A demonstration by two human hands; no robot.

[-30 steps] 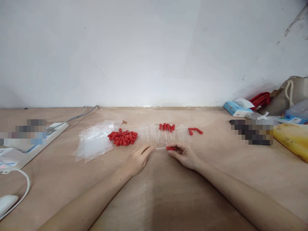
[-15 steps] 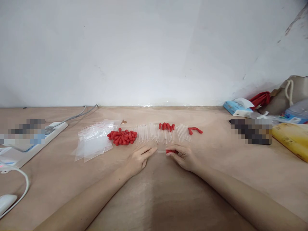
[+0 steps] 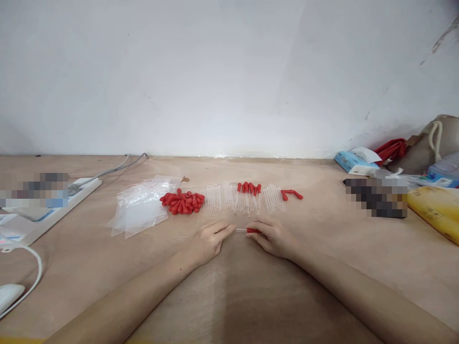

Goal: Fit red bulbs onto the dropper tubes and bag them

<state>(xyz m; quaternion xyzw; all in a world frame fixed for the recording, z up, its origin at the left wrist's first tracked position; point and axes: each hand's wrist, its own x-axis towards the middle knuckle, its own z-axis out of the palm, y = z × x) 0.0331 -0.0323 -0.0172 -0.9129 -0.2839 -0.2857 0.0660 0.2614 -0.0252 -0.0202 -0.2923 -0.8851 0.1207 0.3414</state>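
Note:
My left hand (image 3: 211,240) is closed, its fingertips pinching the left end of a thin clear dropper tube (image 3: 241,230). Facing it, my right hand (image 3: 271,236) grips a red rubber bulb (image 3: 253,231) between thumb and fingers. The tube's right end meets the bulb's mouth, and how deep it sits inside I cannot tell. Beyond my hands lies a row of clear tubes (image 3: 214,198). Several droppers with red bulbs fitted (image 3: 250,189) lie within that row, and more bare tubes (image 3: 274,198) are to their right. A heap of red bulbs (image 3: 182,202) lies at the row's left.
Clear zip bags (image 3: 141,210) are piled left of the bulbs. Two loose red bulbs (image 3: 292,194) lie right of the tubes. A white power strip (image 3: 84,191) with cables is at far left. On the right are a tissue box (image 3: 356,163) and a yellow packet (image 3: 435,208).
Both hands sit slightly lower in view, still holding the tube and bulb. My right thumb has shifted down, so more of the bulb shows.

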